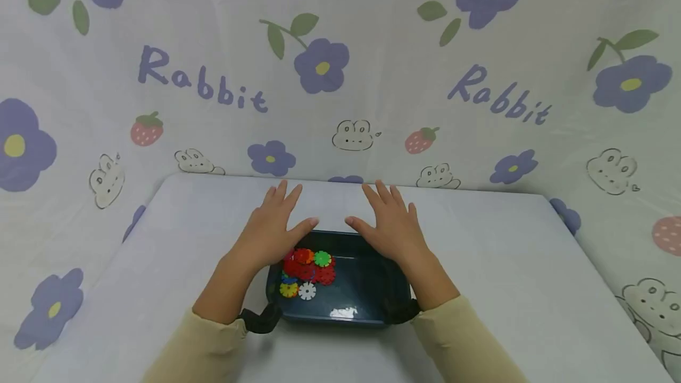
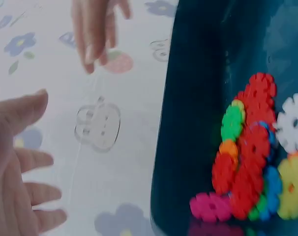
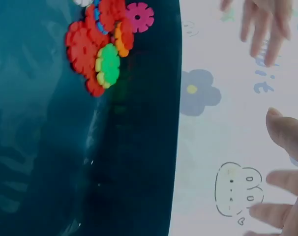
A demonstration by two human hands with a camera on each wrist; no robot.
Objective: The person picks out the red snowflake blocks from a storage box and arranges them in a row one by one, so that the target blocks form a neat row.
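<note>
A dark teal tray (image 1: pixel 362 294) lies on the white table, with snowflake-shaped plastic discs (image 1: pixel 314 270) heaped in its left part. Red discs (image 2: pixel 252 147) make up most of the heap, with green, yellow, blue, orange, pink and white ones among them. Over the tray's far left corner hovers my left hand (image 1: pixel 271 229), fingers spread and holding nothing. My right hand (image 1: pixel 393 226) is above the far right corner, its fingers likewise spread and nothing in them. Both wrist views show the hands beyond the tray's rim, apart from the discs.
The white table (image 1: pixel 479 253) extends on both sides of the tray. Behind it hangs a cloth (image 1: pixel 372 75) printed with purple flowers, rabbits and strawberries. Black straps (image 1: pixel 260 319) sit around the wrists by the tray's near corners.
</note>
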